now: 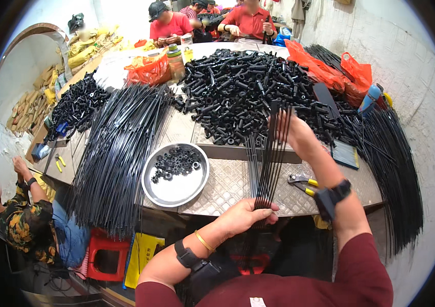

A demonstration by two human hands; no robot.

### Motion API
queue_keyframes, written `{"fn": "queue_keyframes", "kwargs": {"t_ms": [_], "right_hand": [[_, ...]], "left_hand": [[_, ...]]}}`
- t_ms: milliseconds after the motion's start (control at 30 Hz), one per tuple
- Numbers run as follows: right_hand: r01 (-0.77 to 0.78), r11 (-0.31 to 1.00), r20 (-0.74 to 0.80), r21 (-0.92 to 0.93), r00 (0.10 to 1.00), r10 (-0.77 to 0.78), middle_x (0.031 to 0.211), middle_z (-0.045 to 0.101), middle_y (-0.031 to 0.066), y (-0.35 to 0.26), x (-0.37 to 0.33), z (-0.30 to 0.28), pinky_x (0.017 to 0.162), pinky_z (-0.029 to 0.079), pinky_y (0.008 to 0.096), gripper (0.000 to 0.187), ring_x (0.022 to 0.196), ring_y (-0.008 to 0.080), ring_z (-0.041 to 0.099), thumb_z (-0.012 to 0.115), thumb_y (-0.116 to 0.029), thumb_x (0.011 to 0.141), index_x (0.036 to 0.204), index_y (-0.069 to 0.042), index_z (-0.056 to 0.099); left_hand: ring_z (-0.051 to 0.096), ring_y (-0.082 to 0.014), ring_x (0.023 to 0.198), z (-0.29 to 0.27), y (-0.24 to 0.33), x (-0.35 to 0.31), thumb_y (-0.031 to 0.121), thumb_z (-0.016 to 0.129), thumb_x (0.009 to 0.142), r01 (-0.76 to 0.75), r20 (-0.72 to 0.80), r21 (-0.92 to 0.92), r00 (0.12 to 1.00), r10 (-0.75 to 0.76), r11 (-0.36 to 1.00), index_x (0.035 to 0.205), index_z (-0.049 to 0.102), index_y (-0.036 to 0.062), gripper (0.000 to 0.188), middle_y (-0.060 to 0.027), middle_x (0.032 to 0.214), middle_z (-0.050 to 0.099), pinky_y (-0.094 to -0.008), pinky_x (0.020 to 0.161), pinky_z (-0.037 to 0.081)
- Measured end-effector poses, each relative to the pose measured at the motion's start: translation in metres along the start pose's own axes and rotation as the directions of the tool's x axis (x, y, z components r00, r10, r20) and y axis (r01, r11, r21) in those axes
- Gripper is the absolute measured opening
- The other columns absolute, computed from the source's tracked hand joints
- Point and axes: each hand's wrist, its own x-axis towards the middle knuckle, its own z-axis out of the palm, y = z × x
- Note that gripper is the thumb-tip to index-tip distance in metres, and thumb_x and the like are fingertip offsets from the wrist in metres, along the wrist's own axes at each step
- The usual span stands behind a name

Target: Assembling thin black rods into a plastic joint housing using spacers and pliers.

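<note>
My left hand (pixel 253 211) is closed round the lower part of a small fan of thin black rods (pixel 268 174), close to the table's front edge. Higher up, my right hand (pixel 296 134) grips the same rods near their upper ends, its fingers partly hidden behind them. Just beyond the rods spreads a big heap of short black tubular parts (pixel 238 87). A round metal bowl (pixel 175 200) with small black rings in it stands left of the rods. Yellow-handled pliers (pixel 303 183) lie on the table by my right forearm.
A thick sheaf of long black rods (pixel 120 153) overhangs the table at left, another sheaf (pixel 391 174) at right. Orange plastic bags (pixel 148 69) and a jar (pixel 175 61) stand farther back. A person (pixel 18 215) sits at left, others across the table. A red stool (pixel 107 256) is below.
</note>
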Motion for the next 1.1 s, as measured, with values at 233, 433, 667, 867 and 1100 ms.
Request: {"fn": "queue_keyframes", "kwargs": {"t_ms": [233,433,667,867,1100], "right_hand": [[0.016,0.923,0.472,-0.384,0.863,0.181,0.102,0.065,0.0054,-0.056,-0.059,0.051,0.087,0.045,0.0305,0.031,0.097,0.0133,0.059,0.063,-0.028,0.089,0.108,-0.004,0.064],[0.428,0.799,0.639,-0.423,0.766,-0.072,0.097,0.065,0.0039,-0.072,-0.082,0.057,0.086,0.046,0.0298,0.015,0.095,0.0123,0.059,0.061,-0.011,0.089,0.101,-0.002,0.063],[0.755,0.509,0.809,-0.413,0.561,-0.177,0.1,0.058,0.0087,-0.072,-0.127,0.087,0.083,0.046,0.039,0.016,0.097,0.0272,0.057,0.066,-0.012,0.082,0.097,-0.007,0.064],[0.83,0.326,0.839,-0.453,0.521,-0.16,0.109,0.057,0.0057,-0.028,-0.143,0.075,0.088,0.04,0.041,0.038,0.104,0.0277,0.052,0.071,-0.011,0.068,0.105,-0.011,0.062],[0.829,0.309,0.818,-0.466,0.536,-0.207,0.101,0.059,0.0079,-0.027,-0.151,0.077,0.088,0.041,0.0402,0.023,0.098,0.0287,0.053,0.068,-0.017,0.078,0.1,-0.01,0.063]], "left_hand": [[0.061,-0.0147,0.094,0.003,0.005,0.006,0.011,0.051,0.094,0.009,0.026,0.082,1.0,-0.011,0.997,0.115,0.056,-0.0009,0.025,-0.0083,0.098,0.065,-0.0281,0.088,0.047],[0.053,-0.0225,0.105,0.006,0.008,0.002,0.018,0.06,0.088,-0.172,-0.085,0.382,0.972,0.22,0.908,0.125,0.05,0.0017,0.042,-0.013,0.112,0.056,-0.0311,0.093,0.042],[0.017,-0.053,0.133,0.002,0.024,-0.006,0.054,0.067,0.073,-0.211,0.229,0.973,0.886,0.402,-0.088,0.139,0.038,0.0146,0.083,-0.0266,0.147,0.02,-0.0619,0.106,0.018],[0.018,-0.0428,0.137,-0.015,0.009,0.003,0.041,0.05,0.087,-0.196,0.235,0.97,0.903,0.359,-0.141,0.137,0.041,0.0118,0.058,-0.0227,0.148,0.023,-0.0533,0.111,0.014],[0.027,-0.0436,0.134,-0.016,0.005,0.0,0.041,0.047,0.088,-0.224,0.275,0.96,0.86,0.429,-0.168,0.137,0.034,-0.0016,0.066,-0.0306,0.141,0.03,-0.0512,0.109,0.022]]}}
